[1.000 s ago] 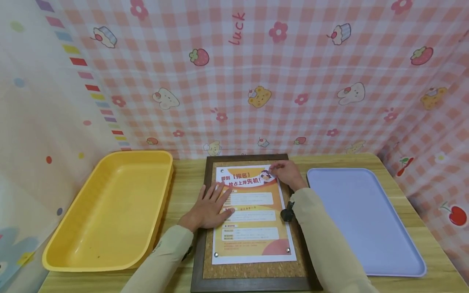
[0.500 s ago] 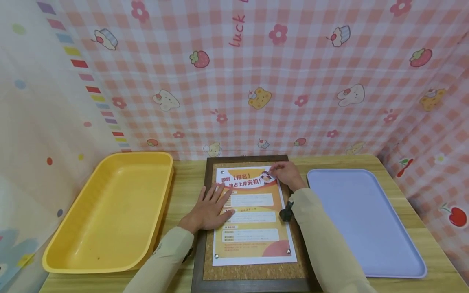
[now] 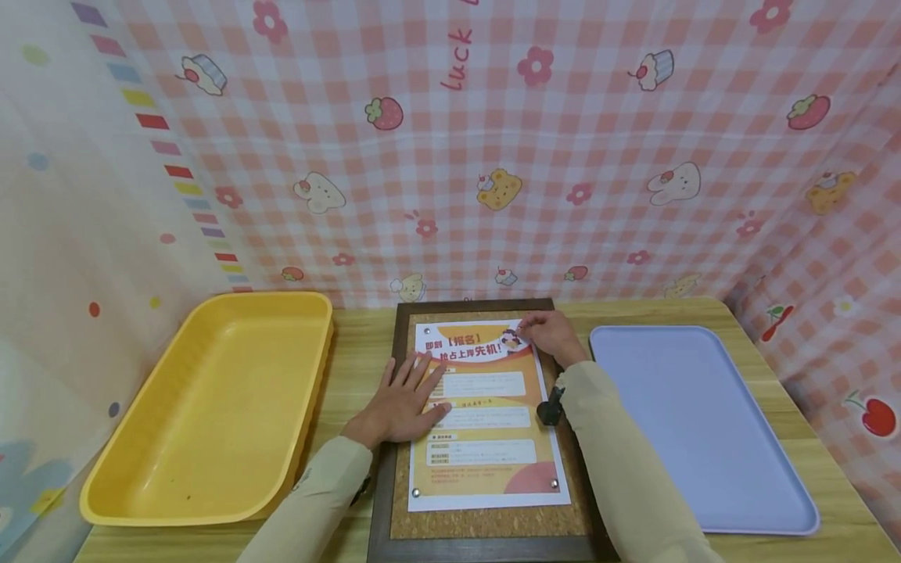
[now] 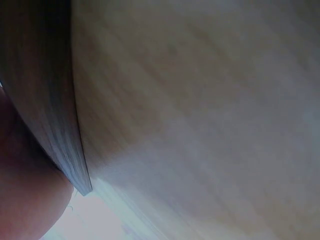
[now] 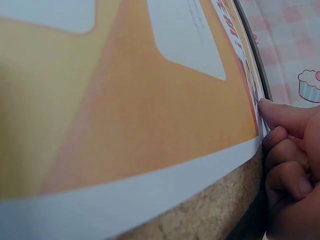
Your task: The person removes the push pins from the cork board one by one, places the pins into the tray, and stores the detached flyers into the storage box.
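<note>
A printed orange-and-white poster (image 3: 486, 453) lies on a cork board (image 3: 493, 525) with a dark wooden frame (image 3: 486, 549). Silver pushpins show at its upper left (image 3: 426, 331), lower left (image 3: 416, 493) and lower right (image 3: 554, 483) corners. My left hand (image 3: 400, 408) rests spread across the poster's left edge; the left wrist view mostly shows the frame's side (image 4: 55, 110) and the table. At the upper right corner, my right hand (image 3: 554, 336) pinches what seems to be another pushpin, mostly hidden by the fingertips. The right wrist view shows that hand's curled fingers (image 5: 287, 165) beside the paper edge.
A deep yellow tray (image 3: 211, 438) stands left of the board and a shallow lavender tray (image 3: 704, 422) lies to its right, both on the wood-grain table (image 3: 355, 336). A pink checked cloth (image 3: 450, 164) hangs close behind.
The head view has tilted very slightly, so everything sits a few pixels lower than a second ago. Both hands keep their places on the poster.
</note>
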Tool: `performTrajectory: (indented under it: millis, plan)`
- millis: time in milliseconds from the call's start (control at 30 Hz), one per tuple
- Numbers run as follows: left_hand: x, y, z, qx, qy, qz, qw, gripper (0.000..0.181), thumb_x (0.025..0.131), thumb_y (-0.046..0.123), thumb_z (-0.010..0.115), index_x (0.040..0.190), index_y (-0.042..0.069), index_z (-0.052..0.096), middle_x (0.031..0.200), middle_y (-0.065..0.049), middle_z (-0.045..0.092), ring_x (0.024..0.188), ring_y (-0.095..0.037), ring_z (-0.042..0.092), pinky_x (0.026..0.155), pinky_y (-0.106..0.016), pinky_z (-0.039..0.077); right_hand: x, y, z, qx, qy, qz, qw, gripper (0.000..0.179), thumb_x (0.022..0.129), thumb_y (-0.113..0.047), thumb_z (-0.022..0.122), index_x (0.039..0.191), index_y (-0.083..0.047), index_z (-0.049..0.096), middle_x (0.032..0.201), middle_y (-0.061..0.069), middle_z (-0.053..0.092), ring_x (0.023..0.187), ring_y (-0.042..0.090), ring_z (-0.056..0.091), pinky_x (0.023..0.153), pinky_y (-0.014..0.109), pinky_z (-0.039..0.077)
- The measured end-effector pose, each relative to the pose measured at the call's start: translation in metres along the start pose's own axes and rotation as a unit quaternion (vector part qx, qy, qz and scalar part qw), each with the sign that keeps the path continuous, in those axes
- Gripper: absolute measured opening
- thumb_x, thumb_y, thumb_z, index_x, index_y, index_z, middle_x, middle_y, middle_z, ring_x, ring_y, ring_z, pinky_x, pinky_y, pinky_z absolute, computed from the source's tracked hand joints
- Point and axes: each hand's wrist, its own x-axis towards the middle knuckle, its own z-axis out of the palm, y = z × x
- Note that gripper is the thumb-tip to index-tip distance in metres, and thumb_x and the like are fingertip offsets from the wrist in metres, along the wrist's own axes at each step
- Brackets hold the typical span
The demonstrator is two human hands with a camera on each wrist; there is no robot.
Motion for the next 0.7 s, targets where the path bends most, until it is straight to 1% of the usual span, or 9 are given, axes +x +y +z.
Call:
performTrajectory:
  millis: [100, 200, 433, 500, 567, 700]
  plan:
    - [0.0007, -0.0002, 0.0000, 0.006, -0.005, 0.000, 1.0000, 0.073, 0.102, 0.061, 0.029, 0.161, 0.024, 0.008, 0.167, -0.005, -0.001, 0.153, -0.028, -0.006, 0.120, -0.055, -0.007, -0.0007, -0.0011, -0.0006, 0.002, -0.002, 0.005, 1.0000, 0.010, 0.093, -0.014, 0.067, 0.097, -0.006, 0.072, 0.112, 0.012, 0.065, 0.100, 0.026, 0.054, 0.091, 0.038, 0.042]
    - [0.0005, 0.0001, -0.0003, 0.005, -0.002, 0.004, 1.0000, 0.073, 0.102, 0.060, 0.030, 0.161, 0.022, 0.010, 0.167, -0.007, 0.001, 0.154, -0.030, -0.004, 0.120, -0.056, -0.006, -0.0007, -0.0015, -0.0003, 0.003, -0.003, 0.009, 1.0000, 0.010, 0.092, -0.014, 0.068, 0.097, -0.006, 0.072, 0.110, 0.012, 0.065, 0.099, 0.026, 0.054, 0.090, 0.037, 0.042]
    - [0.0014, -0.0015, 0.0029, 0.002, 0.008, 0.005, 1.0000, 0.072, 0.102, 0.061, 0.029, 0.161, 0.024, 0.010, 0.167, -0.005, 0.001, 0.154, -0.028, -0.004, 0.120, -0.056, -0.006, -0.0001, -0.0013, -0.0001, -0.003, -0.001, 0.006, 1.0000, 0.009, 0.093, -0.013, 0.067, 0.096, -0.006, 0.071, 0.110, 0.012, 0.065, 0.100, 0.026, 0.053, 0.092, 0.038, 0.041]
    - [0.0014, -0.0014, 0.0030, 0.003, 0.007, 0.003, 1.0000, 0.072, 0.102, 0.061, 0.030, 0.161, 0.025, 0.009, 0.167, -0.005, 0.001, 0.154, -0.028, -0.004, 0.120, -0.056, -0.006, -0.0002, -0.0010, -0.0003, -0.006, -0.001, 0.004, 1.0000, 0.009, 0.093, -0.013, 0.067, 0.096, -0.006, 0.071, 0.110, 0.012, 0.065, 0.100, 0.026, 0.053, 0.092, 0.038, 0.041]
    - [0.0011, -0.0010, 0.0026, 0.004, 0.007, 0.004, 1.0000, 0.072, 0.102, 0.060, 0.030, 0.161, 0.024, 0.010, 0.167, -0.006, 0.001, 0.154, -0.029, -0.003, 0.120, -0.056, -0.005, -0.0002, -0.0007, -0.0006, -0.007, -0.002, 0.002, 1.0000, 0.010, 0.093, -0.013, 0.066, 0.097, -0.005, 0.071, 0.111, 0.013, 0.065, 0.100, 0.026, 0.054, 0.093, 0.038, 0.041]
    - [-0.0017, 0.0029, -0.0029, -0.001, 0.005, 0.004, 1.0000, 0.071, 0.103, 0.056, 0.034, 0.161, 0.021, 0.014, 0.167, -0.009, 0.004, 0.153, -0.032, -0.001, 0.119, -0.058, -0.005, -0.0005, -0.0011, -0.0011, -0.010, -0.007, 0.001, 0.9999, 0.010, 0.093, -0.014, 0.066, 0.097, -0.005, 0.071, 0.111, 0.013, 0.065, 0.100, 0.027, 0.054, 0.093, 0.039, 0.042]
